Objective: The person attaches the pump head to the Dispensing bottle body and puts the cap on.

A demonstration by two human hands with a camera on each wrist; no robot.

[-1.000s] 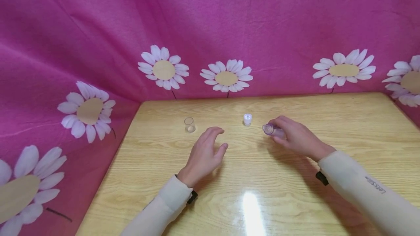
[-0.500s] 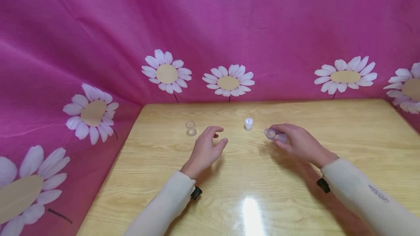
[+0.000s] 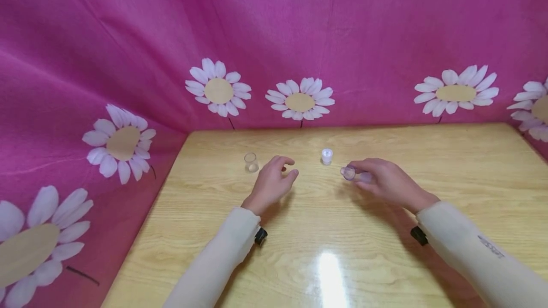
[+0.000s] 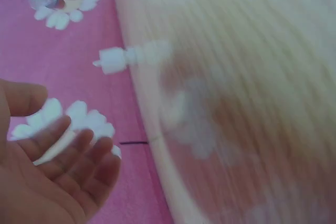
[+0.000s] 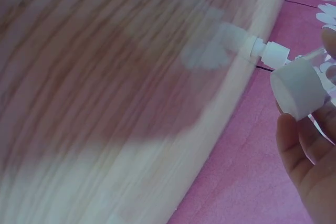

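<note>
In the head view, my right hand (image 3: 391,182) grips a small clear bottle (image 3: 348,173), its round open-looking end tilted toward the left. The right wrist view shows the bottle's wide white base (image 5: 298,88) among the fingers. My left hand (image 3: 271,183) holds nothing; its fingers are loosely bent, thumb apart from them. Between and beyond the hands, a small white plastic piece (image 3: 327,156) stands on the table; from the side it has a narrow tip and looks like a pump head. A clear cup-shaped cap (image 3: 251,163) stands just beyond and left of my left hand.
The wooden table (image 3: 299,270) has a glossy top with a bright light reflection near the front. Pink cloth (image 3: 364,23) with white daisies hangs behind its back edge and along the left side. Black wrist cameras (image 3: 260,236) sit under both sleeves.
My left hand has moved slightly forward, closer to the clear cap. The right hand keeps its grip on the bottle, with only slight tilting. The head view has shifted a little.
</note>
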